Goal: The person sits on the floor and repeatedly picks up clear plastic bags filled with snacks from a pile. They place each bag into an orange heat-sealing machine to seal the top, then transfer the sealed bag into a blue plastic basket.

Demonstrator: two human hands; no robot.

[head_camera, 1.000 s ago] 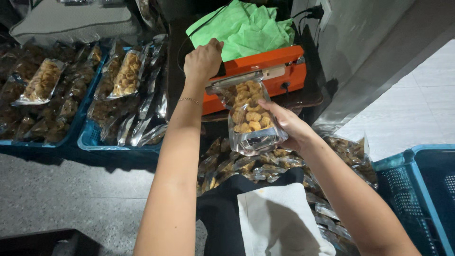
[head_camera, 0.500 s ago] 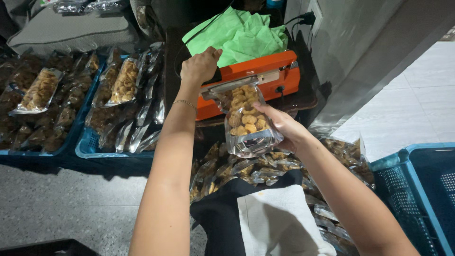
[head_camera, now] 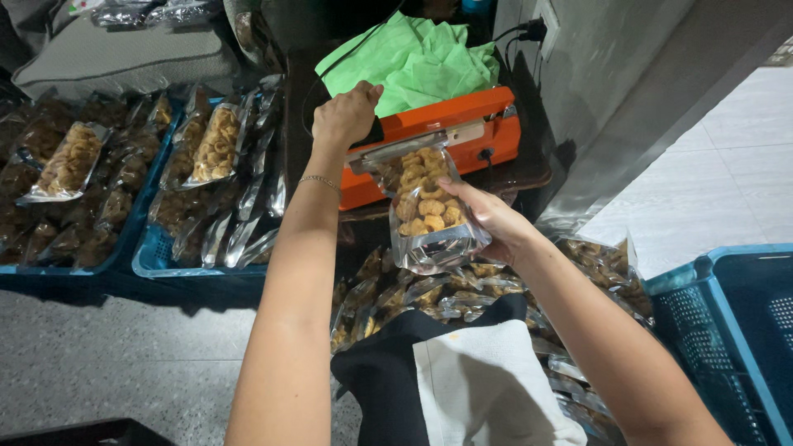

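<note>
The left hand [head_camera: 345, 116] covers the handle of the orange box-shaped sealing machine [head_camera: 462, 132], so that end cannot be seen. The top edge of the clear plastic bag of round golden snacks [head_camera: 425, 206] is tucked under the machine's bar. The right hand [head_camera: 494, 221] is behind the bag, and only some fingers show. The blue plastic crate with holes [head_camera: 727, 314] is cut off at the right edge. The pile of shiny snack bags [head_camera: 438, 289] is partly hidden by the black cloth [head_camera: 388, 380]. The dark bags in the blue plastic tray [head_camera: 157, 260] on the left are too dim to tell apart.
</note>
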